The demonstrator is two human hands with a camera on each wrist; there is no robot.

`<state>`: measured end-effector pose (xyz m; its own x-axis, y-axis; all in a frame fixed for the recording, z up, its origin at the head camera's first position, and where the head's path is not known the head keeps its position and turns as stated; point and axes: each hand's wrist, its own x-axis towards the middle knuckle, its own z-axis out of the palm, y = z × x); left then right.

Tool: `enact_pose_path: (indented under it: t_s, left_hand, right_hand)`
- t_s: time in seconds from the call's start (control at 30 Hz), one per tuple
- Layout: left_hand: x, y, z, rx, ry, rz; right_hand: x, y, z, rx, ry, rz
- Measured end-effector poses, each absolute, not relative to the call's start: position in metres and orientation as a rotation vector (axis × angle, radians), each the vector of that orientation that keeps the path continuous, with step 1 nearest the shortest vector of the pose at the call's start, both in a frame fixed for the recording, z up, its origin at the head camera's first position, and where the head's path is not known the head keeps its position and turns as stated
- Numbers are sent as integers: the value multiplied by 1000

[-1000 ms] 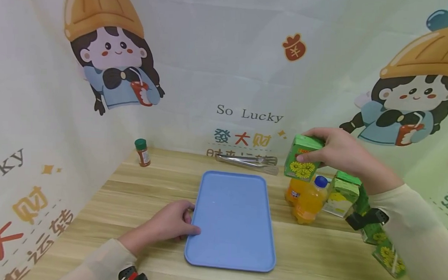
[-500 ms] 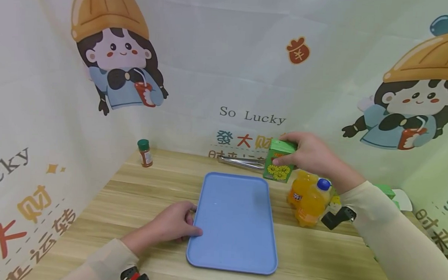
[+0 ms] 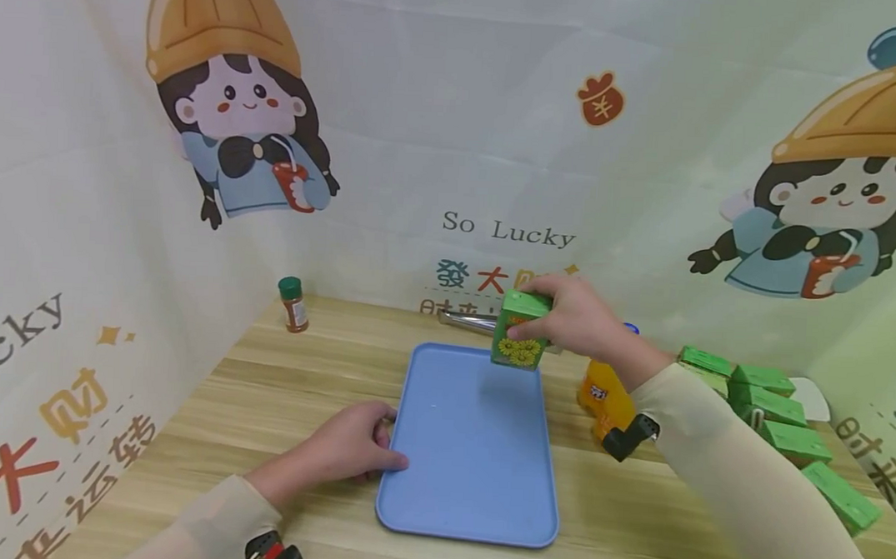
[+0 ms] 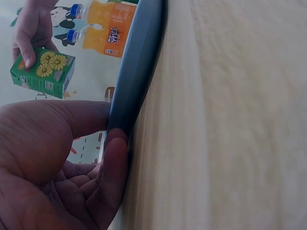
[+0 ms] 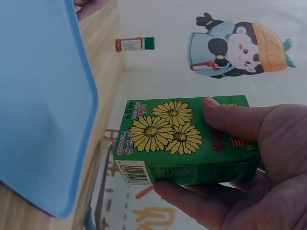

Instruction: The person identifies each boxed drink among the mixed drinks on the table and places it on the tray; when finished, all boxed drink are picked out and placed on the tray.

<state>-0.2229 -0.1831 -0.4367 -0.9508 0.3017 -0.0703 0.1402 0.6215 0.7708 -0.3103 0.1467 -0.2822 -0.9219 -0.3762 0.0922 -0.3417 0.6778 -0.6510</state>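
In the head view a blue tray (image 3: 478, 456) lies flat on the wooden table. My left hand (image 3: 351, 442) holds its left edge; in the left wrist view the thumb lies on the rim (image 4: 139, 52) with a finger beneath it. Up over the tray's far right corner, my right hand (image 3: 577, 318) grips a green drink carton (image 3: 518, 349) upright. The right wrist view shows yellow flowers on the carton (image 5: 168, 127), thumb on its front and fingers on the opposite side. Air separates the carton from the tray, and a soft shadow falls below it.
Orange soda bottles (image 3: 608, 399) stand right of the tray, partly behind my right forearm. Several green cartons (image 3: 794, 443) sit farther right, near a white object (image 3: 812, 400). Metal tongs (image 3: 464, 320) lie behind the tray. A green-capped spice jar (image 3: 294, 308) stands back left.
My right hand has carried the drink carton leftward from above the soda bottles to over the tray's far right corner. The left hand stays on the tray edge.
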Motion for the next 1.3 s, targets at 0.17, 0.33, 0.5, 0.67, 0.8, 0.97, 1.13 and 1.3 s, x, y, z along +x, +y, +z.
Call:
enact_pose_path:
  t_s: [0.17,0.33,0.5,0.67,0.8,0.97,1.13,1.3]
  left_hand:
    - [-222,-184,-437,370,2648,1244]
    - [-222,-183,-436,367,2654,1231]
    - [-223,-182,-436,373,2656,1218]
    - [-222,-182,-434,357,2650,1227]
    - [-220,-183,-433,353,2651,1235]
    - [-220,-183,-432,367,2641,1237]
    - [-221,-184,-432,368,2637,1233]
    - [-220,-184,-430,369,2631,1227]
  right_hand:
    - [-320,134,-297,-622,2813,-1104]
    - [-327,122,-313,-628,2799,-1148]
    - [-331,110,-325,-628,2787,-1176]
    - [-337,97,-338,-645,2785,-1183]
    - [-343,85,-350,-675,2802,-1161]
    - [-348,68,-359,-692,2797,-1178]
    - [-355,56,-366,-691,2786,-1186]
    - [-360,50,-371,-679,2798,-1166]
